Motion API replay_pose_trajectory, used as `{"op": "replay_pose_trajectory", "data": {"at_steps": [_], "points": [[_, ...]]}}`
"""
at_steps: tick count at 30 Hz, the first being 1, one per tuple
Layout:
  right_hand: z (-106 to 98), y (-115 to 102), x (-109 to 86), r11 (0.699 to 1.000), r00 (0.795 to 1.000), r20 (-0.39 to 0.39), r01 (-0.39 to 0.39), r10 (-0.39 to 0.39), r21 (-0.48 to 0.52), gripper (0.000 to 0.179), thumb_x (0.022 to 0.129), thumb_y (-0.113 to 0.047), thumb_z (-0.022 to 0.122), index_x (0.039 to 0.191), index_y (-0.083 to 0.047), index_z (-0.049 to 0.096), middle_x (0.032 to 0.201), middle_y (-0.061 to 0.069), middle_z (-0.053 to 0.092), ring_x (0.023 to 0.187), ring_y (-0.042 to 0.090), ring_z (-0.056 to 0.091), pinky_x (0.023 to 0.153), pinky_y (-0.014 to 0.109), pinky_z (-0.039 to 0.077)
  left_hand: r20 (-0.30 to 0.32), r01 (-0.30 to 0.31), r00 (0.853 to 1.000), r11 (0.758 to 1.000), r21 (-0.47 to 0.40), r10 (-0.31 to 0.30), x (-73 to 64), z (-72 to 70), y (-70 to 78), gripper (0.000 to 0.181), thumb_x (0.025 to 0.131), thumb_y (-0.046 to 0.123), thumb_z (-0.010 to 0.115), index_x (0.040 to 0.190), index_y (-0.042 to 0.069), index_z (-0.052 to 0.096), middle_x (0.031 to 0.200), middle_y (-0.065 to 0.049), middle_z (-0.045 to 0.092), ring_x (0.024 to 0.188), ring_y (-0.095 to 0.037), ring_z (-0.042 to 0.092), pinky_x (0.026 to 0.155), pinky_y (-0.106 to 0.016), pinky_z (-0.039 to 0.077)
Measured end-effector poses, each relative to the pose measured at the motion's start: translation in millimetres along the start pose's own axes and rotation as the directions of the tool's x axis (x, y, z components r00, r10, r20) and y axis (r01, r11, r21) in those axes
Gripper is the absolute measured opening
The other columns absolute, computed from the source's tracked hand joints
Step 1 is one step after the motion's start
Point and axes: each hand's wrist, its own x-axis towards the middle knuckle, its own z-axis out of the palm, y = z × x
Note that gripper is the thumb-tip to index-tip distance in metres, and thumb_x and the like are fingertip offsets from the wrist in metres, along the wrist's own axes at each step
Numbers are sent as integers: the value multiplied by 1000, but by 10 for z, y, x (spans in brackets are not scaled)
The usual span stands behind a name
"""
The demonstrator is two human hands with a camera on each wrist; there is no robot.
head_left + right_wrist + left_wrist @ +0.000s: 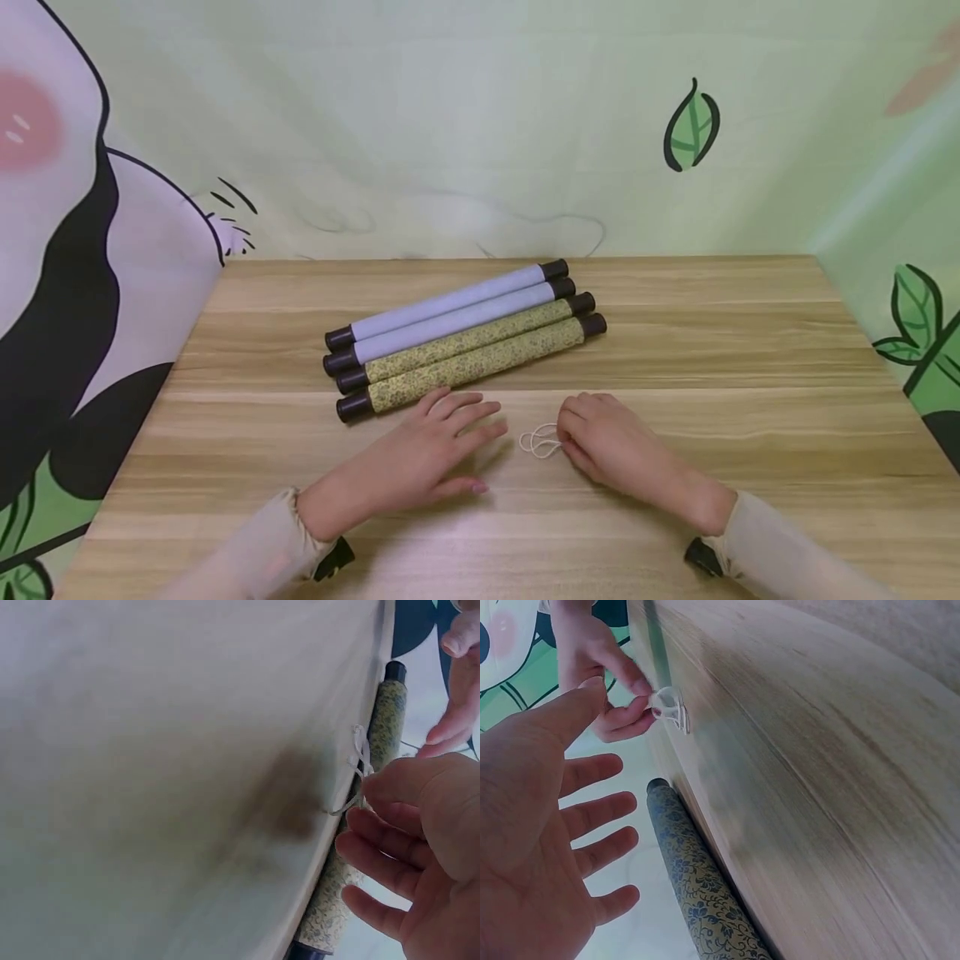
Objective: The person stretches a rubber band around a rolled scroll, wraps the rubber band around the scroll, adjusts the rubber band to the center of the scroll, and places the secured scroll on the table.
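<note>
Between thumb and index finger my right hand (pixel 618 442) pinches a thin white string (pixel 540 442), whose loops lie toward the left on the table. In the right wrist view the same string (pixel 360 754) hangs from the fingertips. My left hand (pixel 423 454) is held palm down with its fingers spread, holding nothing, just in front of the nearest scroll. Four rolled scrolls lie side by side at a slant behind the hands: two yellow-green patterned scrolls (pixel 480 358) nearer me and two pale blue scrolls (pixel 450 302) farther back, all with black end knobs.
The scrolls and string lie on a wood-grain table (pixel 750 350). Behind it hangs a light green cloth backdrop (pixel 450 125) with a printed panda and leaves. Each wrist wears a small black device near the sleeve cuff.
</note>
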Motion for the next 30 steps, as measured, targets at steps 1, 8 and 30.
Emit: {"op": "replay_pose_trajectory", "data": {"at_steps": [1, 8, 30], "points": [[-13, 2, 5, 1000, 1000, -6, -11, 12, 12, 9, 87, -17, 70, 84, -18, 61, 85, -6, 61, 82, 11, 58, 83, 34, 53, 1, -1, 1000, 1000, -2, 1, 3, -4, -3, 71, 90, 57, 59, 148, 19, 45, 156, -7, 43, 144, -30, 39, 118, -59, 31], [-100, 13, 43, 992, 996, -75, -33, 43, 126, 15, 84, -11, 75, 91, -18, 63, 85, -9, 61, 78, 7, 58, 73, 28, 53, -8, -21, 1000, 1000, -10, 21, 49, -7, -26, 67, 91, 54, 59, 147, 18, 46, 155, -8, 44, 143, -30, 41, 118, -58, 31], [-248, -169, 204, 862, 947, -296, 47, 122, 505, 23, 77, 5, 77, 93, -8, 66, 87, 0, 70, 77, 9, 67, 72, 20, 58, -95, 43, 994, 999, -34, -46, 270, -76, 42, 64, 94, 47, 59, 147, 14, 45, 144, -3, 55, 132, -24, 53, 113, -49, 42]]}}
